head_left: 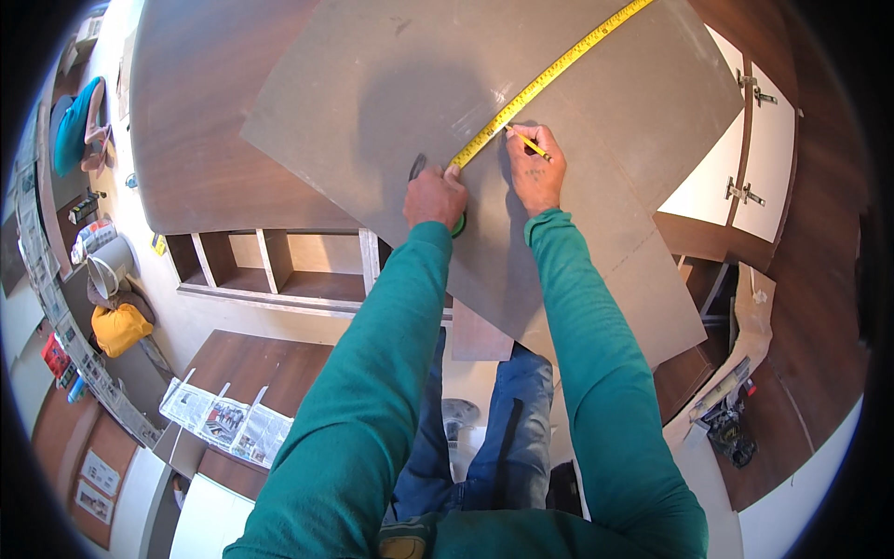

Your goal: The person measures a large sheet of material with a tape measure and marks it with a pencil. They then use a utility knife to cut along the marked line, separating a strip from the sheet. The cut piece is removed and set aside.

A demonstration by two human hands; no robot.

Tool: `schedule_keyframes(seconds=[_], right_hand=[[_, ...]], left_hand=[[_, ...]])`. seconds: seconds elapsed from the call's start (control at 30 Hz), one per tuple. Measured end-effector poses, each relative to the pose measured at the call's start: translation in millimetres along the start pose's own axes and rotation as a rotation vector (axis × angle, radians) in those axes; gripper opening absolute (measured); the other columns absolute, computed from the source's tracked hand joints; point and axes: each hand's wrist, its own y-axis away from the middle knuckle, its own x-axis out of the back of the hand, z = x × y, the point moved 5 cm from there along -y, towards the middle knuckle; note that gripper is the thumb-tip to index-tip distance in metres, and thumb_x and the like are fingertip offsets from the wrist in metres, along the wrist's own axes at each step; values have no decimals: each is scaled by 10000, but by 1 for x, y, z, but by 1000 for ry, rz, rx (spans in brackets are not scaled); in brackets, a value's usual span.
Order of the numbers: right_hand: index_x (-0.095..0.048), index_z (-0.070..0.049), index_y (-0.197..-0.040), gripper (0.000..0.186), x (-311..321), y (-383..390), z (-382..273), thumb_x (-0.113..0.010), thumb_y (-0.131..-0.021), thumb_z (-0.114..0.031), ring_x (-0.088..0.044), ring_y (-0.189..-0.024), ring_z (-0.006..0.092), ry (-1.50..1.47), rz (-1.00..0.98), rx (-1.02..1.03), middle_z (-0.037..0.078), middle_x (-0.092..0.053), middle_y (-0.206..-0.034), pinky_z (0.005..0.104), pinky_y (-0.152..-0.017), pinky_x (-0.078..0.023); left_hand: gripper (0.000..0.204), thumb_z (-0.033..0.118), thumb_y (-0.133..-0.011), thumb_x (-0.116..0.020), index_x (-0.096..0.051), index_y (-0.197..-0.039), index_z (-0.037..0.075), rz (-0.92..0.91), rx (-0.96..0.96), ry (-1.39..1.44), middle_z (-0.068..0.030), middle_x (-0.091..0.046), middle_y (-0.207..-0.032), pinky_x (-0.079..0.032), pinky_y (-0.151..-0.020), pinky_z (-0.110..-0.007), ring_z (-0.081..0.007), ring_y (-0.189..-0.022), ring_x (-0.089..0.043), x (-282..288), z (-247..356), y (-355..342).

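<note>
A large grey-brown board (633,121) lies in front of me. Across it a yellow tape measure (551,76) is stretched, slanting from my left hand up to the far edge. My left hand (435,196) is closed round the near end of the tape, fingertips pressing it to the board. A dark loop and a bit of green show beside that hand; most of the tape's case is hidden under it. My right hand (537,175) pinches a yellow pencil (533,145), its tip at the tape's right edge.
Under the board is a brown wood-grain panel (205,121), with an open compartment frame (317,253) nearer me. White doors with metal hinges (745,191) lie at right. A grey bucket (112,265) and a yellow bag (121,328) stand at left. Newspaper (223,419) covers a lower panel.
</note>
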Motion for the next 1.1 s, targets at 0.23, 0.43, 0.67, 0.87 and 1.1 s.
schedule_keyframes(seconds=[0.23,0.43,0.67,0.87,1.1], right_hand=[[-713,-3,-1017,89,5,-1,-6,-727,-970,-78,-548,-750,55,95,-24,9,-16,-654,-817,245,-703,-495],[-714,-8,-1012,86,4,-3,-5,-735,-964,-76,-552,-741,55,90,-36,23,-14,-668,-819,249,-692,-497],[-712,-12,-1000,96,3,-1,-3,-745,-964,-95,-558,-735,56,88,-27,16,-10,-676,-812,249,-688,-499],[-709,-14,-985,89,5,-3,-5,-742,-965,-94,-548,-738,51,116,-28,11,-19,-669,-811,246,-680,-491],[-715,-26,-979,50,5,-4,-6,-730,-962,-71,-552,-755,47,90,-52,-4,-25,-677,-828,236,-687,-485]], left_hand=[[341,409,-1002,-658,-784,-1044,96,45,-10,6,-226,-765,-1025,-567,-892,-546,-460,-1022,-717,-2,-2,-4],[337,409,-1000,-660,-782,-1044,98,59,-6,23,-235,-762,-1025,-568,-891,-546,-469,-1023,-713,-5,-5,-5],[345,411,-1008,-654,-777,-1047,92,48,-13,-1,-234,-762,-1035,-563,-897,-548,-468,-1027,-712,-3,-2,-5],[349,409,-1017,-646,-778,-1058,88,25,-14,-22,-227,-765,-1053,-561,-909,-547,-461,-1045,-716,-4,-2,-5],[352,410,-1019,-643,-774,-1052,85,29,3,-5,-220,-768,-1053,-562,-911,-543,-456,-1046,-718,-4,-3,-5]])
